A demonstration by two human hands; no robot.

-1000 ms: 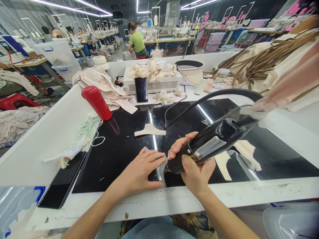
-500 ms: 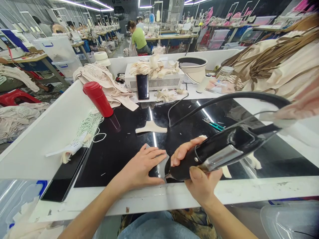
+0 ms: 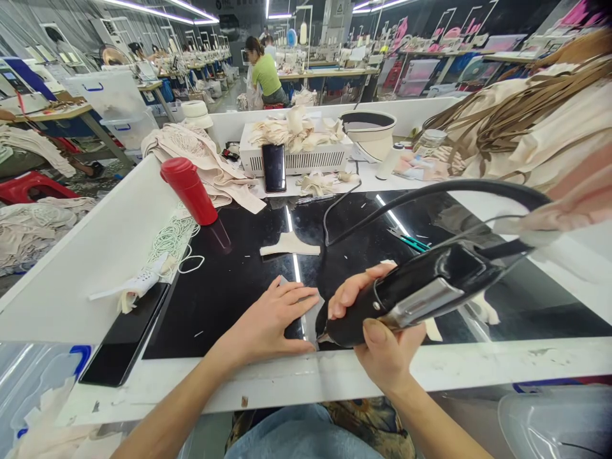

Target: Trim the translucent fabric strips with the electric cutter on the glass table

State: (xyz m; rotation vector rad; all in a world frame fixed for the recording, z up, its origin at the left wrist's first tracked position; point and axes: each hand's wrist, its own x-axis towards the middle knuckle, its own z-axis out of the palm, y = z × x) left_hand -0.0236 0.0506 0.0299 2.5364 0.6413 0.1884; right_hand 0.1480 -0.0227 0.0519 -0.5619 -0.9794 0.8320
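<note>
My left hand (image 3: pixel 277 319) lies flat with fingers spread on a thin greyish sheet (image 3: pixel 313 312), pressing it against the glossy black work surface (image 3: pixel 229 306). My right hand (image 3: pixel 377 338) is wrapped round a black corded hand tool (image 3: pixel 430 287) with a silver metal strip along its side. The tool is tilted, and its small pointed tip rests by the sheet's right edge, close to my left thumb. Ahead of my hands is a cream curved fabric piece (image 3: pixel 290 244). More cream fabric (image 3: pixel 486 309) lies to the right, partly behind the tool.
A thick black cable (image 3: pixel 454 185) arches over the right side. Teal-handled snips (image 3: pixel 410 240) lie beneath it. At left stand a red flask (image 3: pixel 189 191), coiled pale cord (image 3: pixel 174 242) and a dark slab (image 3: pixel 124 338). A phone (image 3: pixel 274 167) leans on a white box (image 3: pixel 310 159).
My hands, the tool and the sheet stay in nearly the same place. In the background, the person in green has turned their head slightly.
</note>
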